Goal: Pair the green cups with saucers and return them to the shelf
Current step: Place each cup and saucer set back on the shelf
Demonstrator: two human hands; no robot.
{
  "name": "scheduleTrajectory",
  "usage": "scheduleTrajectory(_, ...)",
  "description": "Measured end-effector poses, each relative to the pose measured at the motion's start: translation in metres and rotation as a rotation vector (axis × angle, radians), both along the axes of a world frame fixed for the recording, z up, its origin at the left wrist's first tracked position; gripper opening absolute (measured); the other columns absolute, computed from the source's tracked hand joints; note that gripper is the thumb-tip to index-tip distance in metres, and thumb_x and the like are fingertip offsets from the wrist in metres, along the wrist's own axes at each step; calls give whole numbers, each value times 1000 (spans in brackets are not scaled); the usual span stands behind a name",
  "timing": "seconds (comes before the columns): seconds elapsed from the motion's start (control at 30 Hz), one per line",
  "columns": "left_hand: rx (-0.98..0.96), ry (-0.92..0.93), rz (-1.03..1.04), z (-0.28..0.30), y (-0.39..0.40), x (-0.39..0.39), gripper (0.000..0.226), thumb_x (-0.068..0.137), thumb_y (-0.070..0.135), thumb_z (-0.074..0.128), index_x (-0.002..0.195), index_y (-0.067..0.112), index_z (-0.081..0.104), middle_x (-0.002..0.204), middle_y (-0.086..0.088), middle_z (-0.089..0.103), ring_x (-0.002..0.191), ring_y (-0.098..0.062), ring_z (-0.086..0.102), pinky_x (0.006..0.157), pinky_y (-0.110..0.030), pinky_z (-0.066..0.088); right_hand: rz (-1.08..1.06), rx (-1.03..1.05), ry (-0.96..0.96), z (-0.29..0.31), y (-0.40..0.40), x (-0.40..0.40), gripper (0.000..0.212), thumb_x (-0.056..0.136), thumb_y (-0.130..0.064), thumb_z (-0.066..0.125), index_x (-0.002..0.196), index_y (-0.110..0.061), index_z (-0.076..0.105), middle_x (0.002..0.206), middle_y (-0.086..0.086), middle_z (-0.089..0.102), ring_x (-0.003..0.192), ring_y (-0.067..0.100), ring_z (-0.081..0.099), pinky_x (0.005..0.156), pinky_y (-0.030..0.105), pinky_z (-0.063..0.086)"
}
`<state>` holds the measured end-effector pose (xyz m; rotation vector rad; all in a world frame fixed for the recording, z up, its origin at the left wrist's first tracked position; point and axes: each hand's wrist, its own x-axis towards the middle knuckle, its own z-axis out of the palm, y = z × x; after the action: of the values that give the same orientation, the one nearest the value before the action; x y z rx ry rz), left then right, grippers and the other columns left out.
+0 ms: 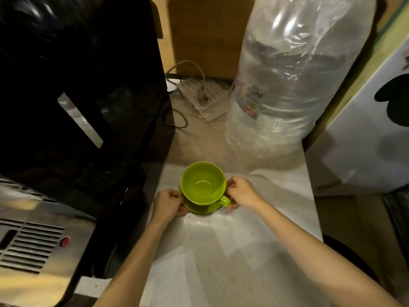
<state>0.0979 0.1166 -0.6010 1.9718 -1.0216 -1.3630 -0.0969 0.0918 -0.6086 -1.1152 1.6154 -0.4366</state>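
A green cup (pixel 202 183) stands upright on a green saucer (pixel 204 209) above the pale speckled counter (pixel 221 251). The cup is empty and its handle points toward the lower right. My left hand (pixel 167 204) grips the saucer's left rim. My right hand (pixel 242 192) grips the saucer's right rim, beside the handle. Whether the saucer rests on the counter or is lifted just off it, I cannot tell.
A black and steel coffee machine (pixel 77 118) fills the left side, close to my left hand. A large plastic-wrapped water bottle (pixel 287 80) stands at the back right. A white power strip (pixel 199 94) with cables lies behind. A white appliance (pixel 371 134) is at the right.
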Motion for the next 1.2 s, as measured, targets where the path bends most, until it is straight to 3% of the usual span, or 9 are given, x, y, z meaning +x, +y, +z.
scheduleTrajectory(0.27, 0, 28, -3, -3, 0, 1, 12, 87, 2, 53, 75, 4, 55, 58, -15, 65, 38, -11, 64, 40, -20, 53, 43, -59, 18, 6, 4, -1, 11, 91, -2, 37, 88, -7, 47, 62, 8, 59, 27, 8, 55, 27, 16, 34)
scheduleTrajectory(0.47, -69, 107, 18, 19, -5, -5, 15, 87, 0, 51, 74, 7, 54, 59, -13, 62, 35, -6, 61, 40, -16, 51, 30, -139, -106, 28, -1, -10, 5, 90, -2, 42, 89, -5, 45, 59, 14, 56, 37, 18, 55, 36, 27, 50)
scheduleTrajectory(0.57, -149, 120, 51, 41, -8, -11, 17, 88, -1, 50, 75, 8, 55, 53, -8, 63, 34, -5, 60, 39, -16, 51, -6, -196, -189, 54, -2, -13, 13, 91, 0, 40, 81, -8, 42, 55, 14, 53, 26, 11, 51, 31, 23, 47)
scheduleTrajectory(0.7, -278, 152, 69, 77, -12, -21, 11, 88, -1, 48, 84, 6, 56, 62, -10, 61, 34, -4, 60, 38, -14, 48, -37, -320, -314, 92, 1, -22, 5, 92, 3, 39, 94, -2, 40, 45, 12, 52, 24, 10, 51, 29, 20, 45)
scheduleTrajectory(0.77, -352, 203, 50, 99, -13, -25, 5, 87, 5, 55, 85, 4, 59, 60, -9, 62, 37, -4, 61, 38, -13, 48, -76, -382, -333, 112, 2, -27, 4, 92, 2, 43, 96, 0, 43, 35, 1, 55, 25, 10, 52, 29, 20, 45)
scheduleTrajectory(0.9, -512, 310, 5, 143, -9, -35, 9, 85, 9, 59, 78, 5, 63, 40, 1, 63, 37, -2, 58, 40, -13, 48, -129, -450, -397, 160, 8, -36, 4, 91, -3, 47, 88, -2, 45, 35, 0, 57, 28, 11, 53, 31, 23, 48)
scheduleTrajectory(1.2, -723, 419, 10, 239, -12, -67, 21, 86, 5, 54, 66, 5, 62, 32, 3, 55, 32, -2, 51, 37, -14, 47, -243, -587, -485, 272, 22, -56, 10, 88, 4, 47, 79, 0, 48, 33, 5, 54, 25, 12, 50, 30, 20, 44)
